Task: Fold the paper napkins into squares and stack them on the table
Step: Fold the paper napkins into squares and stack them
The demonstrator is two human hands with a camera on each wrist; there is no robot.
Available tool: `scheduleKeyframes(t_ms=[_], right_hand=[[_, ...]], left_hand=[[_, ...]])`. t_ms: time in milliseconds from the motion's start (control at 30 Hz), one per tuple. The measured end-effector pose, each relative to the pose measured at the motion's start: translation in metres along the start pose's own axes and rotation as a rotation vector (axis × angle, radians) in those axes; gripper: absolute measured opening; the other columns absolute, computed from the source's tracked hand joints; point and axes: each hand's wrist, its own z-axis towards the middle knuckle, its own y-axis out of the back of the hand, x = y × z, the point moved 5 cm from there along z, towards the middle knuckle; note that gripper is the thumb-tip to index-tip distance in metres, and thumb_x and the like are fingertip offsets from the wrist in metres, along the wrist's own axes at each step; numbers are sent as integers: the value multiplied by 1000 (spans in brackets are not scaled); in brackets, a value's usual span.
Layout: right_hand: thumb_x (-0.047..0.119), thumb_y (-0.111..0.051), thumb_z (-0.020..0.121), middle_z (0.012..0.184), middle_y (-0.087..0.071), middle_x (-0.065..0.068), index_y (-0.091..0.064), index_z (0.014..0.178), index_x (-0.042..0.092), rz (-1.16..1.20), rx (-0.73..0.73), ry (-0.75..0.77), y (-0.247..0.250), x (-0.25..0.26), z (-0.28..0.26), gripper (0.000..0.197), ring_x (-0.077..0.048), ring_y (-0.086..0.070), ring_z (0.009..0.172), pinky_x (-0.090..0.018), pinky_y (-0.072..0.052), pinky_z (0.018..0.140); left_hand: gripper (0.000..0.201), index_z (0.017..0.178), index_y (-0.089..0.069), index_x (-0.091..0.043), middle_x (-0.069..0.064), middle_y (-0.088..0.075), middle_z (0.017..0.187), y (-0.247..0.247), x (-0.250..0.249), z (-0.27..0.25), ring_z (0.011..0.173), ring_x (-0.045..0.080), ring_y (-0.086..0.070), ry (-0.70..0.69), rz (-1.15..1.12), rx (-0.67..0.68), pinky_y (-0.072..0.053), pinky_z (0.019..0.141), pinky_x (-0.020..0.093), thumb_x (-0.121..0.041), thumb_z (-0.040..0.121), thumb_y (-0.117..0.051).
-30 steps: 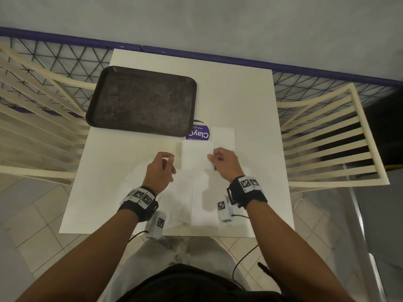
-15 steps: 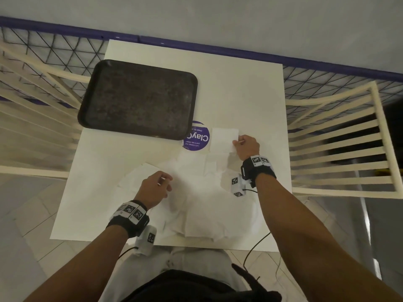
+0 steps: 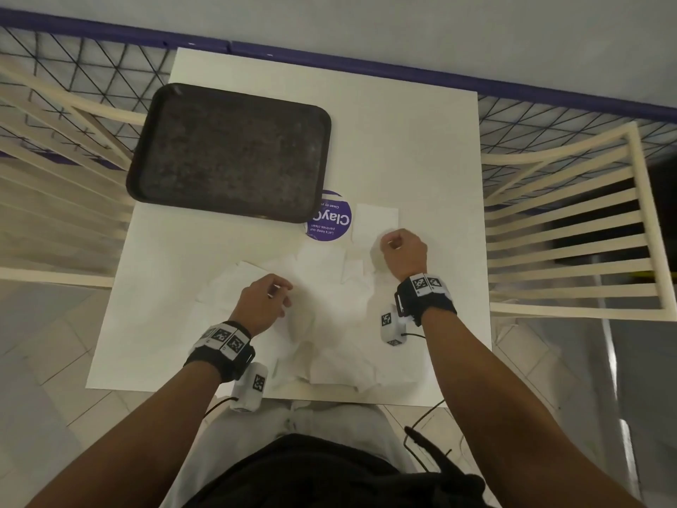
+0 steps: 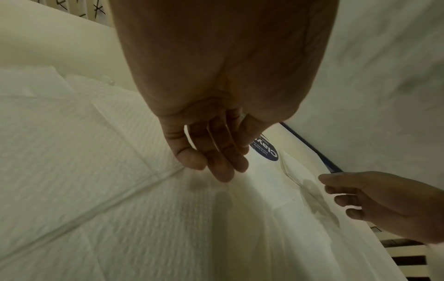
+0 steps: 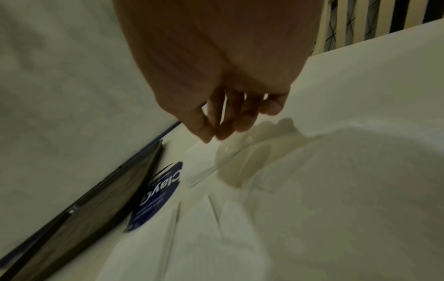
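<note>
One folded white napkin square (image 3: 375, 220) lies flat on the table (image 3: 421, 141), just right of a purple sticker (image 3: 329, 221). My right hand (image 3: 390, 243) hovers at its near edge with fingers loosely curled and nothing in them; the right wrist view shows that hand (image 5: 216, 133) above the square's (image 5: 201, 161) corner. Several unfolded napkins form a loose pile (image 3: 329, 324) across the near half of the table. My left hand (image 3: 280, 291) is over the pile's left part, its fingertips (image 4: 221, 178) touching a creased napkin (image 4: 96, 171).
A dark, empty tray (image 3: 227, 152) sits at the table's far left, overlapping the sticker. Cream slatted chairs stand on the left (image 3: 44, 141) and right (image 3: 568, 232). A wall with a blue strip closes the far side. My lap is at the table's near edge.
Both hands held the folded napkin at the centre. The right hand carried it beside the sticker, let go and drew back a little. The left hand moved down-left onto the pile.
</note>
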Motion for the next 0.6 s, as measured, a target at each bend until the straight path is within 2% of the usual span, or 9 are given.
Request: scheduleKeyframes(t_ms=[67, 133, 167, 200, 267, 367, 433, 533, 600], right_hand=[[21, -65, 92, 83, -67, 5, -66, 86, 21, 0, 66, 64, -6, 3, -19, 6, -13, -58, 76, -4, -35, 62], [20, -68, 90, 79, -66, 8, -66, 82, 24, -18, 137, 84, -14, -1, -39, 9, -12, -60, 75, 0, -38, 62], [21, -69, 89, 80, -67, 9, -66, 82, 25, -34, 161, 85, -18, -5, -47, 9, -12, -62, 76, -4, -43, 68], [22, -70, 88, 82, -68, 9, -66, 83, 27, -48, 176, 78, -21, -10, -55, 7, -13, -64, 78, -14, -51, 76], [25, -73, 85, 90, -71, 8, -69, 90, 28, -93, 182, 58, -25, -20, -70, 7, -15, -66, 87, -30, -54, 89], [34, -74, 85, 104, -69, 5, -70, 108, 25, -230, 173, 60, -28, -30, -87, 25, -17, -63, 101, -35, -50, 93], [41, -73, 85, 109, -68, 5, -67, 113, 25, -291, 164, 54, -29, -34, -95, 32, -18, -60, 107, -38, -47, 95], [36, -73, 87, 103, -69, 9, -67, 110, 26, -295, 172, 3, -32, -38, -101, 27, -17, -60, 106, -37, -43, 94], [29, -74, 87, 98, -71, 9, -69, 106, 26, -243, 174, -41, -31, -38, -104, 19, -18, -64, 105, -38, -44, 97]], left_hand=[[17, 103, -68, -19, 1, -76, 84, -3, -3, 0, 67, 20, -72, -17, -4, 10, -44, 55, 10, -14, 103, -52], [17, 102, -68, -19, 2, -76, 84, -7, -5, -1, 67, 20, -72, -32, -14, 28, -46, 57, 13, -14, 102, -52], [17, 102, -68, -19, 2, -76, 84, -10, -6, -3, 67, 21, -72, -39, -19, 40, -47, 57, 16, -14, 102, -52], [17, 102, -68, -19, 2, -76, 84, -13, -7, -4, 68, 21, -73, -45, -25, 52, -47, 58, 20, -14, 102, -52], [18, 101, -69, -19, 2, -76, 84, -19, -8, -7, 70, 22, -74, -56, -37, 73, -50, 60, 26, -14, 101, -52], [16, 103, -69, -18, 3, -77, 86, -29, -7, -13, 74, 23, -75, -60, -53, 126, -53, 64, 30, -15, 101, -53], [15, 105, -69, -18, 3, -78, 88, -36, -5, -16, 78, 22, -76, -61, -51, 167, -51, 65, 29, -16, 100, -56], [15, 107, -70, -18, 1, -79, 92, -45, -1, -23, 84, 17, -75, -69, -10, 218, -48, 65, 20, -14, 98, -58], [17, 108, -71, -21, -5, -79, 94, -49, 4, -26, 89, 14, -73, -72, 23, 242, -51, 73, 23, -14, 96, -60]])
